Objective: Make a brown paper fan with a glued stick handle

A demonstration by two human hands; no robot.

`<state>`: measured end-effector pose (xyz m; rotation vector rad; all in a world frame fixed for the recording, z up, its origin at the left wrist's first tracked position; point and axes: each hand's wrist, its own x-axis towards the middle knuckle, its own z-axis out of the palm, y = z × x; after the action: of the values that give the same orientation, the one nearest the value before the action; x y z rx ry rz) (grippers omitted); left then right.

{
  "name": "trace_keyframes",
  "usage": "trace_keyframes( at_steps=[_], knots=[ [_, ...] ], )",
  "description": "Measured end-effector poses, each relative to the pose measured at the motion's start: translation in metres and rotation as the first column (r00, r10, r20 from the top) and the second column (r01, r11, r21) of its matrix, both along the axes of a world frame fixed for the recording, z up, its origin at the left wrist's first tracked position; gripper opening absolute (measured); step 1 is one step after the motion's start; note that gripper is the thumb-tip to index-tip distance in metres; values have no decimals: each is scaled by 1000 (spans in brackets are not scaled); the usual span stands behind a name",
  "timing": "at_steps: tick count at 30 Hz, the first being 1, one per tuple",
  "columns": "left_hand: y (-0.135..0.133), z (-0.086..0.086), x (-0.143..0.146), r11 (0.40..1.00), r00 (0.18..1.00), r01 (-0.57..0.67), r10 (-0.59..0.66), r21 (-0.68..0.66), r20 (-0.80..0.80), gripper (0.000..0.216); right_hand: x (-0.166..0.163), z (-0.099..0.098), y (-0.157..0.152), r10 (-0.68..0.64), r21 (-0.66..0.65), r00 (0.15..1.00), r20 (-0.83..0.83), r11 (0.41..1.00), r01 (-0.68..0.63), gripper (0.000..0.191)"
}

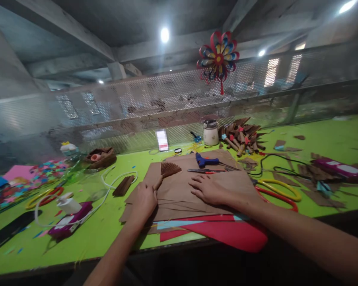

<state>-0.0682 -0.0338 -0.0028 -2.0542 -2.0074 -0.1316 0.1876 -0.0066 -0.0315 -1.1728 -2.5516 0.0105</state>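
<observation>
My left hand (145,200) is closed round the rolled handle of a brown paper fan (170,169), whose pleated head spreads out past the fingers. Flat on a stack of brown paper sheets (173,194) lies my right hand (207,190), fingers spread and holding nothing. Just beyond it are a slim pointed tool with red on its handle (207,171) and a blue glue gun (207,161). Red sheets (226,234) and a light blue sheet stick out under the brown stack at the table's front edge. A folded brown paper piece (124,185) lies left of my left hand.
Large scissors with yellow and red handles (282,190) lie right of the stack. A pile of finished-looking paper fans (243,135) and a jug (211,133) stand behind. Purple power strips (71,222) with cords lie at both sides. A phone (162,140) leans against the mesh screen (131,119).
</observation>
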Motion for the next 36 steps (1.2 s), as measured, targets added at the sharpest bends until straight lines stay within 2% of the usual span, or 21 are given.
trace_keyframes(
  at_steps=[4, 7, 10, 14, 17, 21, 26, 30, 33, 36],
  knots=[
    [-6, 19, 9, 999, 998, 38, -36, 39, -50, 27, 0, -2, -3, -7, -6, 1000, -8, 1000, 7, 45],
    [-8, 34, 27, 982, 987, 162, -162, 94, -1, 33, -4, -1, -3, 39, -18, 999, -20, 999, -39, 46],
    [-4, 38, 54, 961, 966, 256, -259, 107, 17, 34, -6, -1, -1, 67, -21, 997, -37, 997, -68, 45],
    [14, 26, 85, 921, 922, 387, -387, 39, -4, 26, -8, 2, 2, 69, -31, 997, -25, 997, -70, 41],
    [30, 16, 94, 909, 910, 414, -414, -35, 18, 27, -12, 8, 3, 83, -66, 997, 0, 994, -83, 38],
    [42, 3, 90, 914, 913, 406, -405, -16, 54, 29, -15, 8, 1, 90, -88, 996, -20, 992, -91, 34],
    [38, -16, 83, 902, 898, 431, -432, 33, 86, 28, 1, 0, -6, 90, -88, 989, -116, 991, -100, 34],
    [37, -24, 82, 898, 891, 437, -441, 56, 109, 28, 27, 13, -10, 85, -185, 993, -76, 978, -98, 33],
    [40, -26, 81, 899, 889, 432, -438, 68, 133, 25, 40, 25, -14, 2, -254, 998, -64, 967, -18, 37],
    [43, -27, 79, 910, 894, 406, -414, 82, 170, 26, 42, 29, -15, -76, -209, 996, -36, 976, 67, 36]
  ],
)
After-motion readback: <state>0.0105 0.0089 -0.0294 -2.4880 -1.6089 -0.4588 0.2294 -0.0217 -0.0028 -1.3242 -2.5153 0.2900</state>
